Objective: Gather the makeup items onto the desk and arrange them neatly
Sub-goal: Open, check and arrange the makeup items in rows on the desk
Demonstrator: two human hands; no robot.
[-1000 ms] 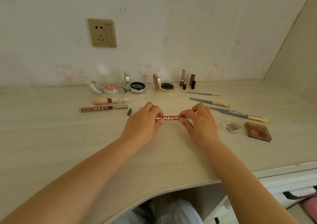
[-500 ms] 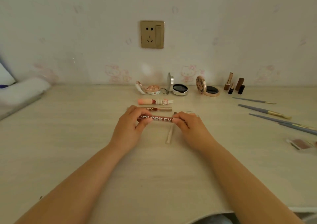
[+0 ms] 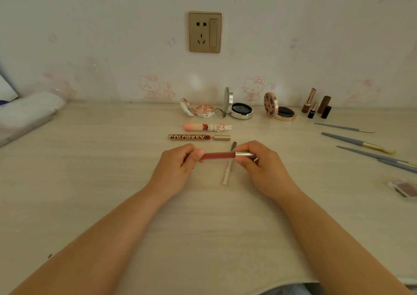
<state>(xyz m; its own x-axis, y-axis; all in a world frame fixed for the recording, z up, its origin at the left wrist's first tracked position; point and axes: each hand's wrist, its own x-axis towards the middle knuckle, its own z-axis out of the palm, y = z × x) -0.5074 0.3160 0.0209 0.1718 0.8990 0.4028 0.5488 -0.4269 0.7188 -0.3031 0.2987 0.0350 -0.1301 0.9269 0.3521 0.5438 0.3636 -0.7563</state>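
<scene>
Both hands, left [image 3: 178,167] and right [image 3: 259,168], pinched one lip gloss [image 3: 217,155]; three open compacts [image 3: 239,108], maybe pans inside, lined the desk's [image 3: 90,181] back edge.

On the desk: three open compacts [image 3: 241,108], four lip gloss tubes [image 3: 198,137] (one held), four lipsticks [image 3: 316,107], four brushes [image 3: 356,142], one small eyeshadow pan [image 3: 404,188].

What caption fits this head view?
Both hands, left hand and right hand, hold a red lip gloss tube level above the desk, near the arranged makeup.

Both hands — left hand [image 3: 178,163], right hand [image 3: 259,166] — pinching, forearms converging.
</scene>
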